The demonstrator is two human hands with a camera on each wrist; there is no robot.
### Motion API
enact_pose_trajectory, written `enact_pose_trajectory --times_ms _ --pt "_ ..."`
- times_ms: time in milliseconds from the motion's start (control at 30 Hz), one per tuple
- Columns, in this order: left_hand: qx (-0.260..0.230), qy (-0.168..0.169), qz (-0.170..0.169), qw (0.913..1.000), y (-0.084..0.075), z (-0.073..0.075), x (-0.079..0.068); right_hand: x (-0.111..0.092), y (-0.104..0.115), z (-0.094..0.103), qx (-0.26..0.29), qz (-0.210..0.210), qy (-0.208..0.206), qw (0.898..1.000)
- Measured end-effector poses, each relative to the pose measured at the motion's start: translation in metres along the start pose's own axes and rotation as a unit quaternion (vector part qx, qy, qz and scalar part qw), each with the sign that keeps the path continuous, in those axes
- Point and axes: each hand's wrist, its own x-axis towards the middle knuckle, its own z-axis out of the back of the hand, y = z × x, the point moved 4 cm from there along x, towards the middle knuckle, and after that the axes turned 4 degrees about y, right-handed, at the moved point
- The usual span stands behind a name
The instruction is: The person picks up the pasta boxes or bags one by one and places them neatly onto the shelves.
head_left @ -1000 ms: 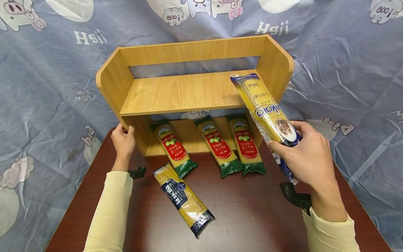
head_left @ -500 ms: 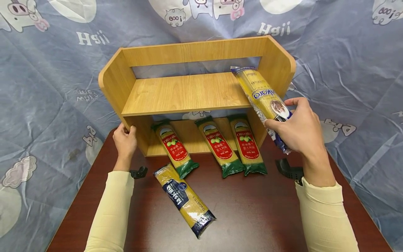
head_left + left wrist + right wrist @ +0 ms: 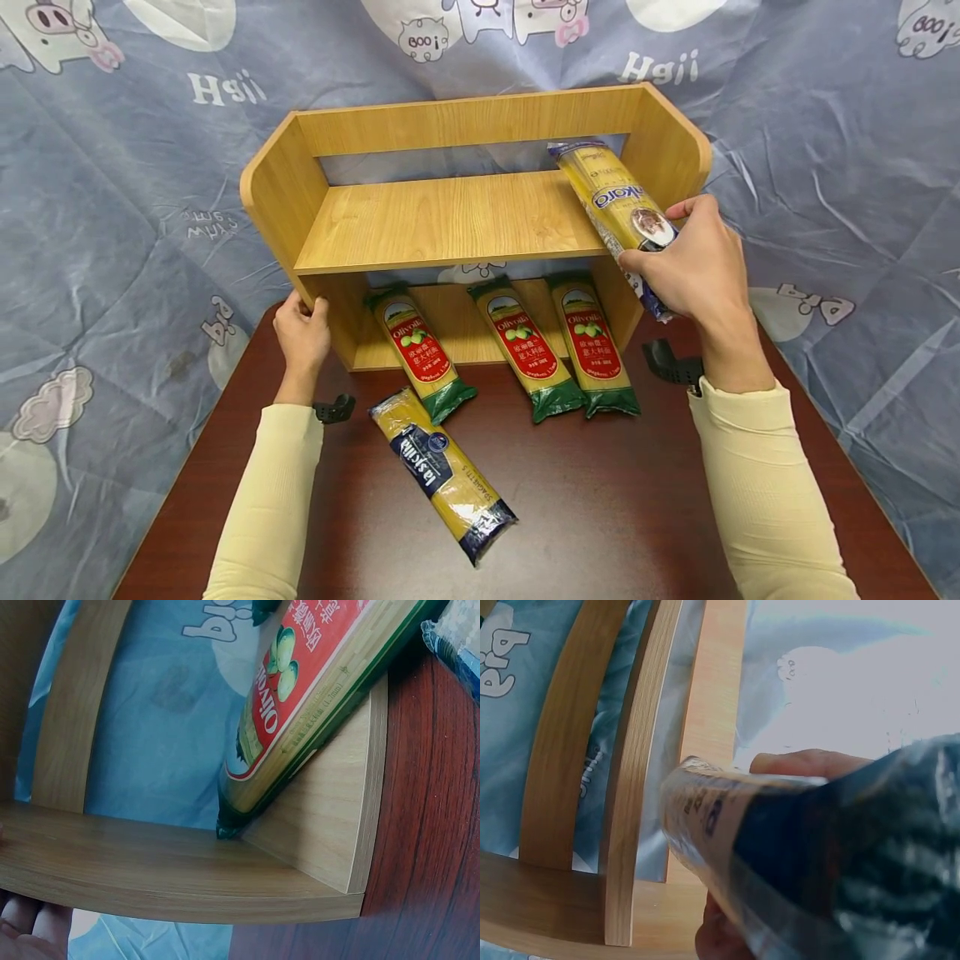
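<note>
- The right hand [image 3: 697,262] has its grip clamped on the Ankara pack [image 3: 618,196], thumb on one side and fingers on the other, near the pack's closer end.
- The Ankara pack slants at the right of the wooden shelf [image 3: 450,221], its far end over the upper board, near the right panel [image 3: 667,150]; its closer end sticks out past the front edge. Whether it touches the board, I cannot tell.
- The left hand [image 3: 303,337] has its grip around the front edge of the shelf's left panel, below the upper board; some fingers are hidden.
- Three green-ended Olivoila packs lean out of the lower compartment: one at left [image 3: 420,350], one right of centre [image 3: 527,346] and one at right [image 3: 592,346]. The last two are close together at their near ends.
- The La Sicilia pack [image 3: 442,475] lies flat and slantwise on the dark red counter [image 3: 585,508], just beside the left Olivoila pack's near end.
- Blue printed cloth [image 3: 112,192] hangs behind the shelf.
</note>
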Motion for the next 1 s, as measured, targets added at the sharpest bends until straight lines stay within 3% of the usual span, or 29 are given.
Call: enact_pose_trajectory --times_ms 1000 --pt "-0.006 -0.008 -0.01 0.9999 0.004 -0.003 0.001 0.041 0.013 -0.014 -0.014 0.0 -0.012 1.0"
